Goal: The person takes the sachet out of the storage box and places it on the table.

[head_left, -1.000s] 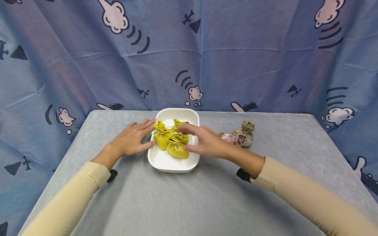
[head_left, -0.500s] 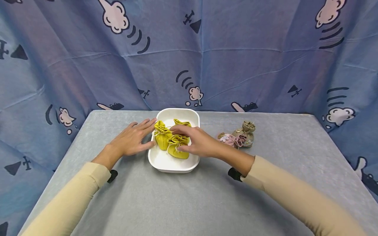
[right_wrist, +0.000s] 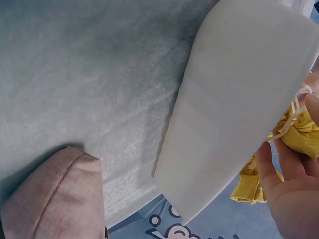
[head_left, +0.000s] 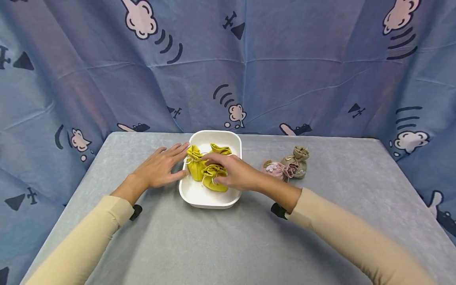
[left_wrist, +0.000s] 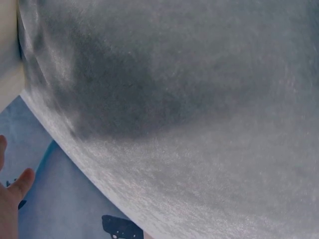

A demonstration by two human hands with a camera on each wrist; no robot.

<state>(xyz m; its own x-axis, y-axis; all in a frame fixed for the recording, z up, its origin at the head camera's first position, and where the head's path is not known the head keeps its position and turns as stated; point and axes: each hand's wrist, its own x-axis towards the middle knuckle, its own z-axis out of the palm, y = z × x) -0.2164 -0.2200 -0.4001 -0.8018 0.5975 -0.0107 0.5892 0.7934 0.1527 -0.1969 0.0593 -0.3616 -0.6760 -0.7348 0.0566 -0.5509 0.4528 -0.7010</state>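
Observation:
A white tray (head_left: 208,201) holds three yellow drawstring pouches: one at the left (head_left: 195,168), one at the back (head_left: 220,149) and one in front. My right hand (head_left: 235,172) reaches over the tray's right side, its thumb and fingers around the gathered top of the front pouch (head_left: 215,186). In the right wrist view those fingers stand beside yellow cloth (right_wrist: 304,137) and a pale string, beyond the tray's side wall (right_wrist: 239,89). My left hand (head_left: 160,168) lies flat with spread fingers at the tray's left edge, its fingertips and thumb at the rim.
Right of the tray, a pink pouch (head_left: 275,169) lies on its side against an upright beige pouch (head_left: 301,163). They rest on the grey cloth-covered table (head_left: 199,245). A blue patterned curtain (head_left: 303,79) hangs behind the table's far edge.
My right hand has moved left and closed in around the top of the front yellow pouch. My left hand, the tray and the other pouches look the same.

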